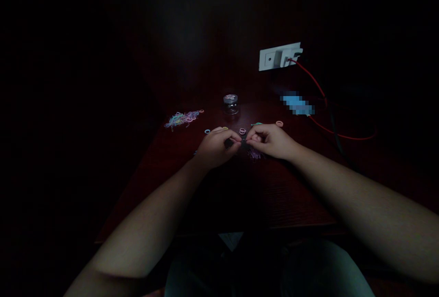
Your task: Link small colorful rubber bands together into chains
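My left hand (218, 147) and my right hand (270, 140) meet low over the table, thumb and forefinger pinched on each, fingertips nearly touching. Whatever sits between the fingertips is too small and dark to make out. Just behind them lies a pink ring-shaped band (243, 131). A blue band (207, 131) and a yellow band (225, 128) are close to my left hand. An orange band (279, 123) and a green band (256, 124) lie behind my right hand. Partly under my right hand is a small heap of purple bands (254, 153).
A tangled pile of pastel bands (181, 118) lies at the table's back left. Near the wall stands a small clear lidded jar (231, 104). A red cable (312, 75) runs from a wall socket (270, 59) past a blurred blue object (297, 104) at right. The dark red table (219, 196) is dimly lit.
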Demonstrator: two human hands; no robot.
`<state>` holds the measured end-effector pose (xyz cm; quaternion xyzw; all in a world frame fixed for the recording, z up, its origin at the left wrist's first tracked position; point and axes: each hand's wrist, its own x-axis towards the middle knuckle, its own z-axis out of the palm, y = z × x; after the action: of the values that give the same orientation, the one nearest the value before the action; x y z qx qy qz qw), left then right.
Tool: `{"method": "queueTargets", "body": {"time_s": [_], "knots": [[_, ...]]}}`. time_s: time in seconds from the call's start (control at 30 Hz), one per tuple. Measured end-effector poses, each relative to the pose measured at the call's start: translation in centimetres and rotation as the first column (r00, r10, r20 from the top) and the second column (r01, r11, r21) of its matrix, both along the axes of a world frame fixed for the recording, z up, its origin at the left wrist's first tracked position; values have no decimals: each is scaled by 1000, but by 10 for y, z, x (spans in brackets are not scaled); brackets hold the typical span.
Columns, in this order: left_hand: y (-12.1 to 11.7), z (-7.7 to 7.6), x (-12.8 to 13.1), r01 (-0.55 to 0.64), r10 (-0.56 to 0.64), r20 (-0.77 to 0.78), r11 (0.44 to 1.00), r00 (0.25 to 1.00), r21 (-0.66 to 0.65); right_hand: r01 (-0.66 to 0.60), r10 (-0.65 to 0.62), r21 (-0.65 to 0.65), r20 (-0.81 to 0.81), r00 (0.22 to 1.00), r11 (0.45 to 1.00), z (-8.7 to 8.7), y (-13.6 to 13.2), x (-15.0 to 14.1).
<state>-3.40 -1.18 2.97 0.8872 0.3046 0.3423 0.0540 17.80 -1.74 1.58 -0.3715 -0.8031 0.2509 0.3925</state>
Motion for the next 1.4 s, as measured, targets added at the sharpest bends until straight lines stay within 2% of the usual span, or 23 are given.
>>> {"method": "queueTargets", "body": {"time_s": [0.53,0.8,1.07,1.4], "knots": [[2,-4,-2,-19,19,1,1000,1000,3,20,-20,3,22,1000,1000,2,3,7],[4,-7,-5,-24,24,-7,1000,1000,6,12,3,-73,191,982,997,10,15,37],[4,-6,-4,-24,24,-12,1000,1000,-10,0,44,-159,270,962,987,6,14,32],[4,-5,-3,-16,16,-22,1000,1000,-11,3,46,-144,334,941,990,5,16,32]]}}
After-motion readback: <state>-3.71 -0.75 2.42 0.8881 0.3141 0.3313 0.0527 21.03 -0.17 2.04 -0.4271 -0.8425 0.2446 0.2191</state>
